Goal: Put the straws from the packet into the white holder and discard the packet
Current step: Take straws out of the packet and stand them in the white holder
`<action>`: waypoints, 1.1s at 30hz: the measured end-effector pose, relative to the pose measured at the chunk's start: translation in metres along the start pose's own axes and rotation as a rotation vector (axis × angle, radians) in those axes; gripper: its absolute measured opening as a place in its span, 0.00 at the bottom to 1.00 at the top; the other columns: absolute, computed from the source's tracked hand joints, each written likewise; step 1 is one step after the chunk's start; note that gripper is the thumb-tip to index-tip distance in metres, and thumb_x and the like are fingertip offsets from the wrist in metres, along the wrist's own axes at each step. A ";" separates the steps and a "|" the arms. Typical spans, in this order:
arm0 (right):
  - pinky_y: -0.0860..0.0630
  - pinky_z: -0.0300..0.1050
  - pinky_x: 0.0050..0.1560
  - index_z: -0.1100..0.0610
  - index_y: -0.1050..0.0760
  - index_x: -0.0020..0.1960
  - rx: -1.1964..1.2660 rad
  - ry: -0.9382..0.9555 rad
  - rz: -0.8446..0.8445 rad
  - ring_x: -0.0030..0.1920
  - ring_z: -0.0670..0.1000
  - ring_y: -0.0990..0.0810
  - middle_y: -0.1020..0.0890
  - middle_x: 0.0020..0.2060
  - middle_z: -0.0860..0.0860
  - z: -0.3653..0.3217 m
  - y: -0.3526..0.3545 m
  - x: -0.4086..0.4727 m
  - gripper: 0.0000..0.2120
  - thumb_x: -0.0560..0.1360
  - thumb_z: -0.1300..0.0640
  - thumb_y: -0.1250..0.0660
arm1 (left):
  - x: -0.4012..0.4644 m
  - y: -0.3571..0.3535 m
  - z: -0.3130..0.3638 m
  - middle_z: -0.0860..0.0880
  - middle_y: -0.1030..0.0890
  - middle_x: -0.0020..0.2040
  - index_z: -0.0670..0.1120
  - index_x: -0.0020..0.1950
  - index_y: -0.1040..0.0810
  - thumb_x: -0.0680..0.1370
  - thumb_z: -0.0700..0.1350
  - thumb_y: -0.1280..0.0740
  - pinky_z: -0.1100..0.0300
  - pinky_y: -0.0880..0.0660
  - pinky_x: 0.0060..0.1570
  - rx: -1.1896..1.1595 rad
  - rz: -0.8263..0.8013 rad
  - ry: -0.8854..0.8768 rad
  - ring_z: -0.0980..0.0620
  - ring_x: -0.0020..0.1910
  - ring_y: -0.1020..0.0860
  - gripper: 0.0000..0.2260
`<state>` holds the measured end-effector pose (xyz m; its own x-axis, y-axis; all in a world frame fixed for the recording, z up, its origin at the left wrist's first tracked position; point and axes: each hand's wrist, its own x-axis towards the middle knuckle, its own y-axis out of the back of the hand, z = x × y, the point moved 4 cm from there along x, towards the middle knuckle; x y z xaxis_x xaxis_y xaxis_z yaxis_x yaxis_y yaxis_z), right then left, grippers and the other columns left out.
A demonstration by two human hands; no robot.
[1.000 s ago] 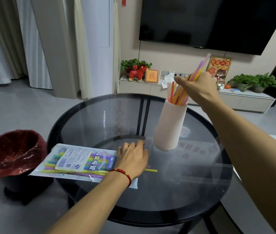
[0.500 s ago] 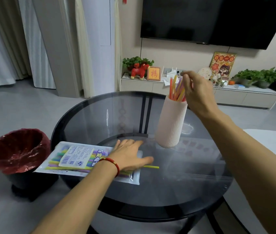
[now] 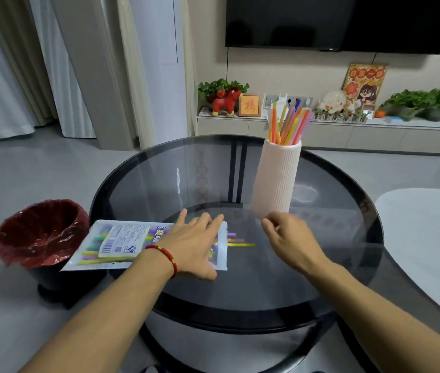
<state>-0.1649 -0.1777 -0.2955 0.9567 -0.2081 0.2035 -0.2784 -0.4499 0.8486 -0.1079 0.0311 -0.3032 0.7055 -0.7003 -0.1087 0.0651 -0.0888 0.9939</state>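
Observation:
The white ribbed holder (image 3: 278, 179) stands upright on the round glass table (image 3: 334, 251), with several coloured straws (image 3: 288, 125) sticking out of its top. The straw packet (image 3: 116, 243) lies flat at the table's left edge, and a few straw ends (image 3: 240, 242) poke out of its right, open end. My left hand (image 3: 194, 246) presses flat on the packet's right part, fingers straight. My right hand (image 3: 288, 238) hovers just right of the poking straw ends, below the holder, fingers loosely curled and holding nothing.
A black bin with a red liner (image 3: 38, 232) stands on the floor left of the table, beside the packet. A white tabletop edge (image 3: 428, 238) lies to the right. A TV cabinet with plants and ornaments (image 3: 321, 130) runs along the far wall.
My right hand let go of the straws in the holder and came down to the table beside the packet's open end. My left hand stayed on the packet.

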 end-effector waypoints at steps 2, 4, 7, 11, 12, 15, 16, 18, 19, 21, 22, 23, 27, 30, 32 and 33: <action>0.24 0.56 0.49 0.59 0.25 0.46 -0.036 -0.027 -0.075 0.50 0.64 0.21 0.19 0.49 0.60 0.003 -0.012 -0.005 0.17 0.85 0.49 0.43 | 0.001 0.004 0.004 0.47 0.31 0.61 0.44 0.77 0.44 0.66 0.59 0.33 0.44 0.39 0.71 0.072 0.081 0.023 0.44 0.61 0.27 0.44; 0.26 0.55 0.48 0.60 0.26 0.46 -0.016 -0.020 -0.086 0.50 0.62 0.23 0.21 0.47 0.58 0.000 -0.019 -0.008 0.19 0.86 0.48 0.45 | 0.001 0.009 0.009 0.49 0.31 0.53 0.48 0.68 0.35 0.68 0.57 0.33 0.53 0.32 0.50 0.087 0.192 0.026 0.45 0.51 0.24 0.31; 0.28 0.52 0.44 0.63 0.25 0.47 0.230 -0.070 -0.108 0.43 0.61 0.23 0.20 0.43 0.58 -0.008 -0.027 -0.010 0.22 0.87 0.47 0.46 | -0.001 0.022 0.018 0.50 0.32 0.51 0.50 0.63 0.33 0.69 0.53 0.31 0.54 0.36 0.39 0.105 0.290 0.007 0.46 0.46 0.26 0.25; 0.29 0.44 0.31 0.60 0.21 0.51 0.908 -0.349 -0.297 0.33 0.53 0.23 0.16 0.44 0.58 -0.020 -0.047 -0.016 0.20 0.86 0.46 0.43 | -0.001 0.032 0.038 0.45 0.33 0.60 0.45 0.74 0.41 0.62 0.47 0.25 0.41 0.34 0.59 0.360 0.322 -0.073 0.44 0.56 0.30 0.44; 0.29 0.42 0.30 0.59 0.20 0.49 0.990 -0.368 -0.361 0.32 0.51 0.23 0.16 0.42 0.58 -0.023 -0.050 -0.017 0.20 0.85 0.46 0.42 | -0.001 0.034 0.043 0.44 0.33 0.62 0.44 0.76 0.43 0.62 0.47 0.24 0.37 0.38 0.63 0.432 0.327 -0.068 0.43 0.58 0.30 0.47; 0.23 0.42 0.33 0.56 0.15 0.42 1.151 -0.397 -0.494 0.33 0.51 0.21 0.14 0.40 0.58 -0.026 -0.056 -0.019 0.22 0.84 0.45 0.39 | 0.002 0.030 0.050 0.41 0.35 0.66 0.42 0.79 0.50 0.64 0.48 0.23 0.30 0.47 0.66 0.535 0.295 -0.035 0.40 0.62 0.33 0.51; 0.21 0.42 0.35 0.57 0.14 0.44 1.195 -0.417 -0.508 0.34 0.52 0.20 0.14 0.41 0.58 -0.024 -0.057 -0.018 0.21 0.84 0.45 0.38 | 0.002 0.029 0.049 0.41 0.36 0.66 0.42 0.79 0.52 0.65 0.49 0.24 0.29 0.48 0.66 0.537 0.287 -0.024 0.40 0.63 0.34 0.51; 0.18 0.41 0.38 0.62 0.14 0.52 1.208 -0.415 -0.508 0.35 0.51 0.18 0.13 0.44 0.60 -0.017 -0.059 -0.017 0.18 0.84 0.47 0.34 | 0.003 0.027 0.042 0.40 0.37 0.68 0.43 0.79 0.53 0.65 0.50 0.23 0.29 0.49 0.65 0.537 0.276 0.003 0.40 0.64 0.34 0.53; 0.19 0.40 0.38 0.64 0.15 0.55 1.181 -0.404 -0.475 0.35 0.50 0.18 0.13 0.44 0.60 -0.013 -0.059 -0.016 0.17 0.84 0.50 0.33 | 0.003 0.025 0.038 0.41 0.38 0.68 0.44 0.79 0.54 0.65 0.49 0.23 0.29 0.49 0.65 0.525 0.268 0.016 0.40 0.65 0.35 0.53; 0.20 0.38 0.34 0.65 0.16 0.54 1.097 -0.367 -0.367 0.31 0.48 0.18 0.13 0.40 0.59 -0.005 -0.056 -0.013 0.15 0.83 0.53 0.33 | 0.003 0.020 0.029 0.42 0.39 0.69 0.46 0.80 0.55 0.64 0.48 0.23 0.29 0.48 0.67 0.444 0.246 0.039 0.41 0.66 0.36 0.54; 0.21 0.38 0.32 0.64 0.15 0.53 1.040 -0.324 -0.312 0.30 0.49 0.18 0.13 0.38 0.58 -0.003 -0.052 -0.011 0.13 0.83 0.54 0.33 | 0.003 0.017 0.026 0.43 0.39 0.69 0.48 0.80 0.56 0.64 0.47 0.23 0.28 0.47 0.67 0.384 0.228 0.049 0.42 0.67 0.36 0.54; 0.22 0.39 0.29 0.62 0.15 0.52 0.975 -0.271 -0.259 0.29 0.49 0.19 0.13 0.37 0.58 -0.001 -0.046 -0.010 0.12 0.83 0.54 0.32 | 0.002 0.014 0.022 0.44 0.39 0.68 0.49 0.80 0.57 0.64 0.47 0.24 0.28 0.47 0.68 0.323 0.205 0.058 0.43 0.67 0.37 0.55; 0.25 0.42 0.22 0.53 0.14 0.48 0.693 -0.060 -0.067 0.23 0.52 0.21 0.13 0.35 0.53 -0.001 -0.028 -0.007 0.05 0.80 0.53 0.28 | 0.001 0.005 0.007 0.47 0.42 0.69 0.54 0.79 0.63 0.63 0.55 0.24 0.25 0.53 0.69 0.114 0.125 0.058 0.45 0.70 0.40 0.58; 0.19 0.50 0.26 0.52 0.15 0.48 0.574 0.046 0.001 0.26 0.54 0.19 0.13 0.35 0.49 -0.007 -0.028 -0.008 0.04 0.78 0.53 0.26 | 0.002 0.009 0.011 0.48 0.46 0.76 0.56 0.79 0.61 0.62 0.72 0.32 0.25 0.59 0.70 -0.066 0.124 0.026 0.47 0.77 0.48 0.56; 0.16 0.54 0.38 0.52 0.14 0.50 0.411 0.151 0.026 0.35 0.50 0.14 0.12 0.39 0.47 -0.011 -0.029 -0.007 0.05 0.79 0.52 0.26 | 0.005 0.012 0.021 0.52 0.45 0.78 0.57 0.80 0.53 0.64 0.79 0.41 0.27 0.59 0.71 -0.220 0.142 0.026 0.51 0.78 0.48 0.51; 0.16 0.53 0.42 0.51 0.14 0.50 0.356 0.193 0.028 0.40 0.47 0.13 0.12 0.40 0.46 -0.013 -0.029 -0.007 0.05 0.79 0.51 0.27 | 0.007 0.012 0.025 0.53 0.42 0.78 0.57 0.79 0.48 0.67 0.78 0.44 0.28 0.58 0.72 -0.265 0.157 0.035 0.52 0.78 0.46 0.46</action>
<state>-0.1624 -0.1521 -0.3152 0.9373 -0.0724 0.3409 -0.2839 -0.7260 0.6263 -0.1198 0.0075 -0.2930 0.7454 -0.6653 0.0421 0.1324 0.2096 0.9688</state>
